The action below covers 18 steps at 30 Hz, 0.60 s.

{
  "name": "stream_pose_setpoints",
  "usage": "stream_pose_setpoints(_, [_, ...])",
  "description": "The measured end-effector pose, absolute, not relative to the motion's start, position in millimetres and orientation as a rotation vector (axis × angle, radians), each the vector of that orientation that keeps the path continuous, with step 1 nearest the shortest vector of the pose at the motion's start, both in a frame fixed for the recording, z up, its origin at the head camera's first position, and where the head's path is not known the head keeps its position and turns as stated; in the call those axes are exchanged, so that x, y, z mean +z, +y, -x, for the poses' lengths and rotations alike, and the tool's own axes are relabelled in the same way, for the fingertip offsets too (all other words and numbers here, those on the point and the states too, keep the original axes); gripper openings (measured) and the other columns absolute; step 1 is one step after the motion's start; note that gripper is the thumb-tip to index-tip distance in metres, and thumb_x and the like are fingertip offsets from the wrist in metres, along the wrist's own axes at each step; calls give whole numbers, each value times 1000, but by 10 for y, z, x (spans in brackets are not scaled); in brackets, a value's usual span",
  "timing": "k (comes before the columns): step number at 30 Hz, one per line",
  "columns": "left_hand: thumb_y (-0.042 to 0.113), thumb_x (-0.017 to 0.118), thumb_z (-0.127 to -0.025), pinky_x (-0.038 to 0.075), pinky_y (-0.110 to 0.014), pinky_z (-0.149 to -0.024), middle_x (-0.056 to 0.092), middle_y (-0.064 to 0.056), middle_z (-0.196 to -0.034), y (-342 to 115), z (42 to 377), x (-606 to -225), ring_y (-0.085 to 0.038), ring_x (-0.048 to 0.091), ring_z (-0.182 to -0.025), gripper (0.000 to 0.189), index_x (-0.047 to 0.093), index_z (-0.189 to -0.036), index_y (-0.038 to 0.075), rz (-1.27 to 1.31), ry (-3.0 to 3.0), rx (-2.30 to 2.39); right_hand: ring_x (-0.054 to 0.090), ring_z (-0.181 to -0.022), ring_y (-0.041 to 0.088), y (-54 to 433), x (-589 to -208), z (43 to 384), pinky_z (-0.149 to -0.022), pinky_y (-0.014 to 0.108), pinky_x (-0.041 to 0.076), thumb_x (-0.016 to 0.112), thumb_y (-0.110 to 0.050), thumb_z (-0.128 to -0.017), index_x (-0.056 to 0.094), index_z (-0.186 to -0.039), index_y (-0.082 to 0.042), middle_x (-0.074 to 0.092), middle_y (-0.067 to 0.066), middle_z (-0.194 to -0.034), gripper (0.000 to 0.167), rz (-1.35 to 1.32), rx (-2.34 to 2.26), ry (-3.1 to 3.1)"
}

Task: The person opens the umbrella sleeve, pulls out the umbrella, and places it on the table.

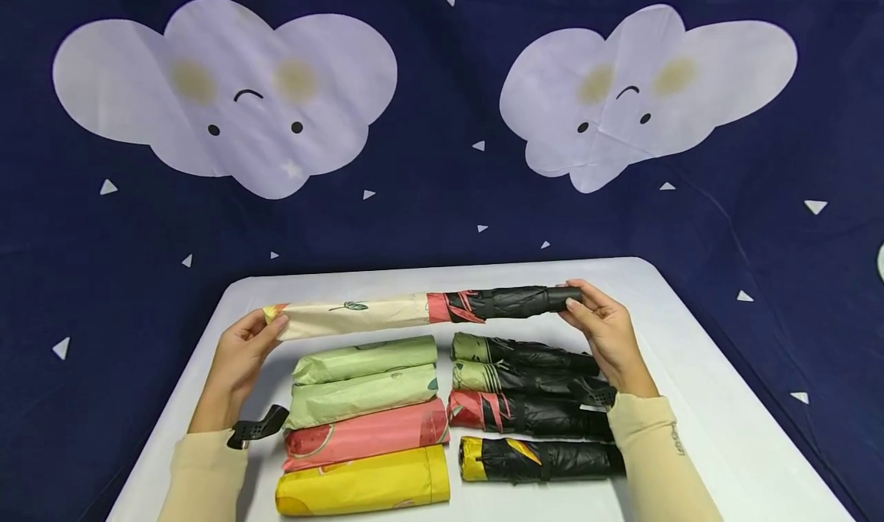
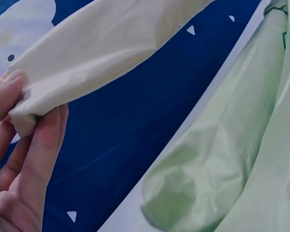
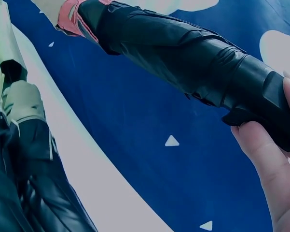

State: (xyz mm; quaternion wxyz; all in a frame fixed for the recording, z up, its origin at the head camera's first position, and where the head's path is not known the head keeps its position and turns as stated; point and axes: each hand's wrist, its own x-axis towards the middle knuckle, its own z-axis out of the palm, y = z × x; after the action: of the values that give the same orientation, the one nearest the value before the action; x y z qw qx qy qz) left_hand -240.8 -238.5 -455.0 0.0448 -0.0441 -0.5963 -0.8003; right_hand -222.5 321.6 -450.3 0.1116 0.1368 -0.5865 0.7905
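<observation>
Above the far part of the table, a folded umbrella point(image 1: 511, 302) is held up level between both hands. Its black and coral part sticks out of a cream fabric sleeve point(image 1: 373, 315) with a leaf print. My left hand point(image 1: 242, 345) pinches the sleeve's left end, thumb on the near side. My right hand point(image 1: 608, 330) grips the black handle point(image 3: 260, 92) at the other end, thumb and fingers on opposite sides. Nearest below the left hand lies a light green sleeve point(image 2: 207, 164). Another black umbrella with a green edge point(image 1: 525, 349) lies below the right hand.
On the white table point(image 1: 697, 430), two green sleeves, a pink watermelon-print sleeve point(image 1: 373, 432) and a yellow sleeve point(image 1: 366, 482) lie stacked in a column. Beside them lie several folded umbrellas, including a red-edged one point(image 1: 525, 414) and a yellow-edged one point(image 1: 539, 460). A dark blue cloud-print cloth point(image 1: 442, 223) hangs behind.
</observation>
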Motion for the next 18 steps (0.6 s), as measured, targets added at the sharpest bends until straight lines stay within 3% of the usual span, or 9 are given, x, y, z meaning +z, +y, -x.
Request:
stream_pose_setpoints(4, [0, 70, -95, 57, -18, -77, 68, 2, -90, -2432, 2412, -4597, -6, 66, -84, 16, 78, -103, 12, 28, -1805, -2444, 68, -115, 19, 3275, -4531, 2229, -93, 33, 54, 57, 12, -99, 55, -136, 12, 69, 10, -126, 38, -353, 2336, -1701])
stream_pose_setpoints(18, [7, 70, -97, 56, -17, -79, 72, 8, -93, -2544, 2529, -4926, -3, 67, -87, 18, 77, -94, 24, -182, -1911, -2463, 70, -110, 18, 3533, -4751, 2224, -92, 32, 54, 60, 11, -98, 59, -135, 8, 70, 8, -123, 37, -206, 2361, -1731])
